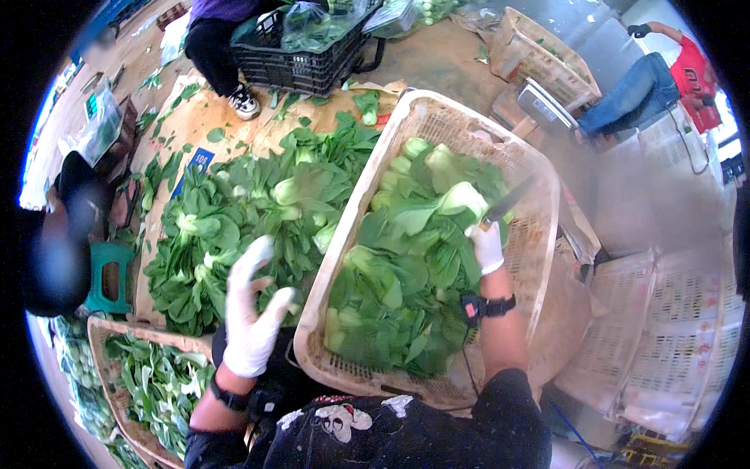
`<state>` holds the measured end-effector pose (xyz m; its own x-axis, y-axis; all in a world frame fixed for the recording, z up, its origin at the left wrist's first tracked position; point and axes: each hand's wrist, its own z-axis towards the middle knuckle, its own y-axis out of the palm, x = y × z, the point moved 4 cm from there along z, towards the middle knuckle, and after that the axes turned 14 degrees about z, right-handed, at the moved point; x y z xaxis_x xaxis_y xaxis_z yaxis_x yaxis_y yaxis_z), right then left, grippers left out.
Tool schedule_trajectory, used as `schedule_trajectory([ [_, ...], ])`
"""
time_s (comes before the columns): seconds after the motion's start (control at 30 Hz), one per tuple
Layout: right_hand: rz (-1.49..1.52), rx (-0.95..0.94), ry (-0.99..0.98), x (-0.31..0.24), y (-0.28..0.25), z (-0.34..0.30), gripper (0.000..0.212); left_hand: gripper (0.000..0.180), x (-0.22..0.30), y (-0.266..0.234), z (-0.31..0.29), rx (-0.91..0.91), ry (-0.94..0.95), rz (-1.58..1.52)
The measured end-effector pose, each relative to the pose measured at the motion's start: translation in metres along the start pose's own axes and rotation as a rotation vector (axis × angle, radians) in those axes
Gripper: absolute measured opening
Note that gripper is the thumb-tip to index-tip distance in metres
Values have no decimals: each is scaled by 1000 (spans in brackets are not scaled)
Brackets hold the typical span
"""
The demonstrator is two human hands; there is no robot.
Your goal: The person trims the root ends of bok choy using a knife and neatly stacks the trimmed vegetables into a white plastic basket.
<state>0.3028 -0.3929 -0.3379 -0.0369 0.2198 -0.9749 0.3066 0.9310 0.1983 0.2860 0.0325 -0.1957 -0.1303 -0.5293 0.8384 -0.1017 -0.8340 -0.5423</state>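
Observation:
My left hand [256, 320], in a white glove, is raised with fingers spread and holds nothing. It is near the right edge of a loose heap of bok choy [226, 207]. My right hand [488, 247], also white-gloved, is closed round a knife [512, 200] whose dark blade is blurred and points up to the right. That hand is over a large cream plastic crate [419, 100] filled with more bok choy [422, 266]. A bok choy with a pale base [462, 201] lies on top, right beside the knife; whether the hand touches it I cannot tell.
A crate of leafy trimmings [156, 391] stands at the lower left by a green stool [109, 277]. At the far side are a black crate [301, 62] and another person's shoe [244, 102]. A scale [545, 105] and stacked pale crates [625, 336] are on the right.

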Motion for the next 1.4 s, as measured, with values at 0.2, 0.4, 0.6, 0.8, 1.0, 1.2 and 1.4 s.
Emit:
schedule_trajectory([
  [0.2,246,-498,3,-56,162,-113,54,81,22,54,-3,-345,259,-223],
  [0.4,25,-483,-456,-90,212,-164,31,75,25,12,-54,-331,57,-468],
  [0.6,-126,-636,-728,-115,278,-211,25,78,18,-36,-102,-156,97,-419],
  [0.8,553,-534,275,-66,354,-175,19,77,-14,-161,-177,-193,147,-321],
  [1.0,188,-858,324,-15,393,-212,30,60,-60,-240,-160,724,-240,-838],
  [1.2,559,-288,194,-63,228,-62,14,49,-249,-220,-48,330,-677,-775],
  [1.4,-372,294,-1,22,41,69,36,70,-168,-121,49,358,-576,-458],
])
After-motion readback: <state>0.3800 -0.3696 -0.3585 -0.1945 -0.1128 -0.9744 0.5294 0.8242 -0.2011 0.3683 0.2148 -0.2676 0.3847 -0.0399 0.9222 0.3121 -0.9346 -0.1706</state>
